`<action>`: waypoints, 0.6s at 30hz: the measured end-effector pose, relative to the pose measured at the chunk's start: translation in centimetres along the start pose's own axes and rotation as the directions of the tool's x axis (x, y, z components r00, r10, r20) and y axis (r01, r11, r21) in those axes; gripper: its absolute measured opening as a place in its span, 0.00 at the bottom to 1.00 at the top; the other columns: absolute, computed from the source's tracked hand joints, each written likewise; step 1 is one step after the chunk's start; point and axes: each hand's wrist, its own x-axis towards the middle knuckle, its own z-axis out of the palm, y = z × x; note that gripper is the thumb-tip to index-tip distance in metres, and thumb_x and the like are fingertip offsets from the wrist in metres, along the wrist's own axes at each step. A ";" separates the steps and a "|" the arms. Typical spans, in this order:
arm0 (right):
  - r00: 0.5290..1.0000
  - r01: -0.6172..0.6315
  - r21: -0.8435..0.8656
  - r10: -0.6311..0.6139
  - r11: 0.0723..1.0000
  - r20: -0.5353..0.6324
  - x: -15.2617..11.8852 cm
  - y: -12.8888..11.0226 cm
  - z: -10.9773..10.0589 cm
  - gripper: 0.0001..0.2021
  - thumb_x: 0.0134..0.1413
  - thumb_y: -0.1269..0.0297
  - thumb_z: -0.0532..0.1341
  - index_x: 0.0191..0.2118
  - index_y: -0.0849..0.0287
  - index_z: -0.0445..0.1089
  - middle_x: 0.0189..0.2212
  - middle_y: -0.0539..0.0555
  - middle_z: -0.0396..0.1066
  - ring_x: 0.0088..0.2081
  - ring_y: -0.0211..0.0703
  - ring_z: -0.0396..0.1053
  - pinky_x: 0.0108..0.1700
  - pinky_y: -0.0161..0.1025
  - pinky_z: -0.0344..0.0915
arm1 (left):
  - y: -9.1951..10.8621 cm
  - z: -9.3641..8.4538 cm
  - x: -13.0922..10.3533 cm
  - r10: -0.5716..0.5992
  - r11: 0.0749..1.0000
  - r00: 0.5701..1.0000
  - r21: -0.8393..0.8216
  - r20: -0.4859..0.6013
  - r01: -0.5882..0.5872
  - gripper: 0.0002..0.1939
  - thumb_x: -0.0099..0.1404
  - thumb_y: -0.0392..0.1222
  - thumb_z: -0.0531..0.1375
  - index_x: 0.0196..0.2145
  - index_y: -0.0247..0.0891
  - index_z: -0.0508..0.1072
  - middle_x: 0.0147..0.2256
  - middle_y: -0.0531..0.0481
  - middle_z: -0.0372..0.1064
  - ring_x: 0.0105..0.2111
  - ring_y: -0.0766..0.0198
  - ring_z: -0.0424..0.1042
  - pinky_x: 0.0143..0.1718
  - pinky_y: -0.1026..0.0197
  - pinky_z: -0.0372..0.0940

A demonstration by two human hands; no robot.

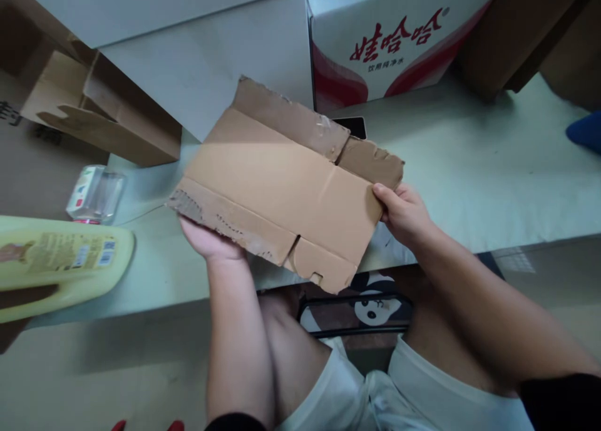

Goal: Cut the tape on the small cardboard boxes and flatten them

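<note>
A flat piece of brown cardboard (277,174) with creases, folded edge flaps and torn, ragged borders is held up in front of me, tilted above the table. My right hand (404,213) pinches its right edge, with the thumb on top and the fingers underneath. My left hand (211,238) bears the lower left edge from below; its fingers are hidden under the cardboard. A dark phone-like object (357,128) shows partly behind the cardboard's far flap.
A white and red box (389,49) and a large white box (206,61) stand at the back. To the left are an open cardboard box (136,114), a clear plastic bottle (106,196) and a yellow bottle (70,262). Something blue (585,132) lies far right on the pale-covered table (493,174).
</note>
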 end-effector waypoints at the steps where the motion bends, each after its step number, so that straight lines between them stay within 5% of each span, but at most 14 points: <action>1: 0.999 0.009 0.002 -0.009 1.000 -0.041 0.0 0.0 0.2 0.25 0.45 0.40 0.69 0.26 0.55 0.60 0.16 0.43 0.55 0.16 0.30 0.49 0.17 0.32 0.46 | 0.1 0.1 -0.1 0.007 1.000 1.000 -0.025 0.016 -0.006 0.23 0.64 0.64 0.55 0.43 0.44 0.74 0.48 0.48 0.78 0.66 0.51 0.62 0.59 0.50 0.68; 6: 0.994 0.011 0.140 0.005 0.990 -0.111 0.0 -0.5 0.9 0.28 0.38 0.38 0.72 0.30 0.55 0.62 0.16 0.41 0.57 0.14 0.28 0.47 0.15 0.32 0.45 | -0.8 -0.9 0.3 -0.115 0.993 0.993 0.020 -0.038 0.115 0.19 0.54 0.55 0.69 0.38 0.42 0.75 0.44 0.45 0.78 0.62 0.49 0.68 0.59 0.50 0.69; 9: 0.983 -0.161 0.175 0.142 0.971 0.113 -0.7 -0.8 1.4 0.30 0.35 0.39 0.74 0.33 0.55 0.63 0.17 0.41 0.59 0.13 0.27 0.46 0.14 0.32 0.42 | -1.5 -1.7 0.8 -0.152 0.988 0.984 -0.014 -0.088 0.151 0.14 0.56 0.50 0.67 0.38 0.41 0.76 0.43 0.46 0.80 0.60 0.50 0.72 0.59 0.51 0.71; 13: 0.866 -0.318 0.001 0.291 0.948 0.406 -1.9 -0.3 1.6 0.28 0.37 0.41 0.75 0.26 0.58 0.63 0.13 0.42 0.57 0.12 0.26 0.47 0.16 0.31 0.41 | -1.4 -2.0 1.1 -0.216 0.975 0.970 -0.085 -0.116 0.207 0.10 0.61 0.41 0.63 0.41 0.40 0.78 0.42 0.47 0.81 0.56 0.54 0.75 0.58 0.53 0.72; 18: 0.835 -0.358 -0.079 0.356 0.931 0.420 -2.2 0.2 1.7 0.28 0.38 0.39 0.74 0.28 0.59 0.65 0.14 0.44 0.60 0.12 0.26 0.48 0.15 0.31 0.38 | -1.1 -2.1 1.0 -0.289 0.952 0.946 -0.146 -0.147 0.268 0.11 0.62 0.36 0.61 0.43 0.39 0.79 0.42 0.47 0.82 0.53 0.57 0.77 0.58 0.55 0.72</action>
